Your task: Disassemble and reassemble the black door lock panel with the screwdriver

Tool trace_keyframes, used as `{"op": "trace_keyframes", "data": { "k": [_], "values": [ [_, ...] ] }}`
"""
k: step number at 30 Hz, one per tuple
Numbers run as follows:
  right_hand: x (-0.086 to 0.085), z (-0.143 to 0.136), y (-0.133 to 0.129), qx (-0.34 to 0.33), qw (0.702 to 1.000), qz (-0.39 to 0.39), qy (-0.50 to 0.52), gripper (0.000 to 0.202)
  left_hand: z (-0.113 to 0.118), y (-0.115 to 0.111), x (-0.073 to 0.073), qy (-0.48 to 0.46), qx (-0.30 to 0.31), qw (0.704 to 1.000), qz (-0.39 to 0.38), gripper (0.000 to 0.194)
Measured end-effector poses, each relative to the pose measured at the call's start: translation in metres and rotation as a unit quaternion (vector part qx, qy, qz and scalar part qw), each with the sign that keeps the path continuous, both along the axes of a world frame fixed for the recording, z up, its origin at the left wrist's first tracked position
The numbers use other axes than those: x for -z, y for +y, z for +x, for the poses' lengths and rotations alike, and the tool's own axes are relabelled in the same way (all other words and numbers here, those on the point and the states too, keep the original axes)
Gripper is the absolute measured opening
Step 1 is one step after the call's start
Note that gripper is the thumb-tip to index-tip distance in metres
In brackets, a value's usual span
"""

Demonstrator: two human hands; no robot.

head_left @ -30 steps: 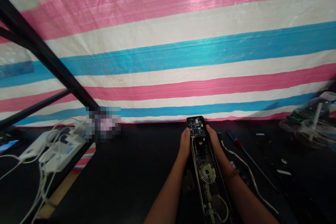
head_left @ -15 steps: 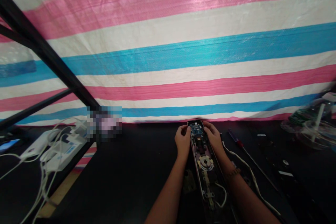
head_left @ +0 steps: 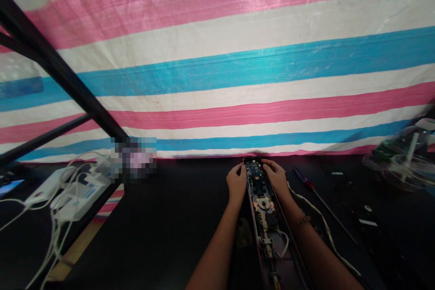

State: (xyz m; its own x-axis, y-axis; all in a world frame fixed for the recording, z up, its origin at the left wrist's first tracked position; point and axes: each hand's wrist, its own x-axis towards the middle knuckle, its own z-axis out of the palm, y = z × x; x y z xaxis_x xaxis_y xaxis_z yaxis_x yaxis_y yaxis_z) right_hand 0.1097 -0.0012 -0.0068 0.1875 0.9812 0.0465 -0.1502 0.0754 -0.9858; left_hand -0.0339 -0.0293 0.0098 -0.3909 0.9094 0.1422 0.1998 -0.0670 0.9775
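Note:
A long, narrow opened device (head_left: pixel 264 205) lies on the black table, pointing away from me, with a circuit board (head_left: pixel 254 170) at its far end, a round metal part midway and white wires nearer me. My left hand (head_left: pixel 237 182) is closed on the left edge of its far end, thumb and finger beside the board. At the opposite edge, my right hand (head_left: pixel 275 176) is closed on the device too, its fingertips at the board's right side. The undersides of both hands are hidden.
Right of my right arm lie a white cable (head_left: pixel 316 212) and a screwdriver (head_left: pixel 309 184). A long dark panel (head_left: pixel 367 223) and clear plastic containers (head_left: pixel 404 170) are farther right. White power strips (head_left: pixel 79 197) with cables sit left, near a black metal frame (head_left: pixel 73 86).
The device's far end has tilted down and the board looks more foreshortened. More of the near end shows. Both hands keep their hold, almost unmoved.

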Motion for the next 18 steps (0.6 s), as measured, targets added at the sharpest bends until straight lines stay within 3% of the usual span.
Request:
{"op": "trace_keyframes", "data": {
  "k": [18],
  "values": [
    [-0.0063,-0.0009,-0.0036,0.016,1.000,-0.012,-0.006,0.032,0.0018,-0.0022,-0.0060,-0.038,0.003,0.999,0.031,0.023]
  ]
}}
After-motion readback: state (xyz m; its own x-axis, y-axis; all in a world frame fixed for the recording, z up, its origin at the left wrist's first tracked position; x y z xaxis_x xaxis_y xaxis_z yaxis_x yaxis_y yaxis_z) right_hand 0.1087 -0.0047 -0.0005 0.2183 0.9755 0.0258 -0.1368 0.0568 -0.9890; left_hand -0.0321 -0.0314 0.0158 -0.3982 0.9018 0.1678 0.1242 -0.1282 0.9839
